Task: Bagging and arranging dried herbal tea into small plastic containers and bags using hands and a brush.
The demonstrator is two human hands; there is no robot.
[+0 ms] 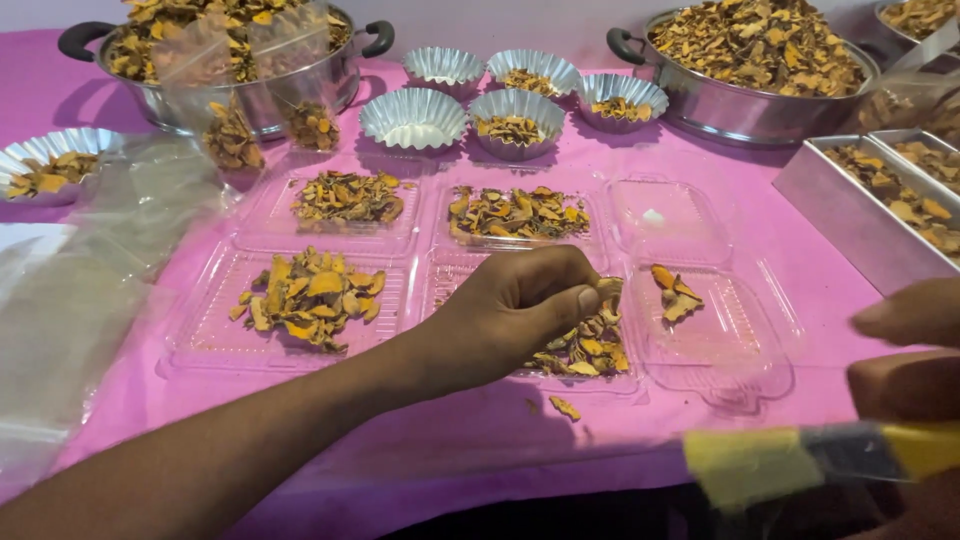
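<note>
Dried yellow-orange chips (592, 345) lie heaped in the middle clear plastic clamshell tray (455, 285) near the front edge of the surface, and the left hand (520, 305) is curled shut over that heap, thumb and fingertips pinching a few pieces. Surface (700, 160): covered in pink cloth. Back left corner: a large steel pot (345, 80) full of the same chips, with a clear bag (235, 100) of chips standing in front of it. Back right: a second full steel pot (735, 110). Right edge: a rectangular metal tin (850, 215) holding chips. Clamshell trays occupy the centre; the left tray (210, 330) carries a full portion, the right tray (735, 345) only a few pieces, and two rear compartments are filled. Fluted foil cups (415, 120) stand along the back between the pots, some filled and some bare. Right hand (905, 345), at the front right corner, is blurred and partly out of view; whether it grips anything cannot be told. A yellow and black object (810, 460) lies blurred just below it.
</note>
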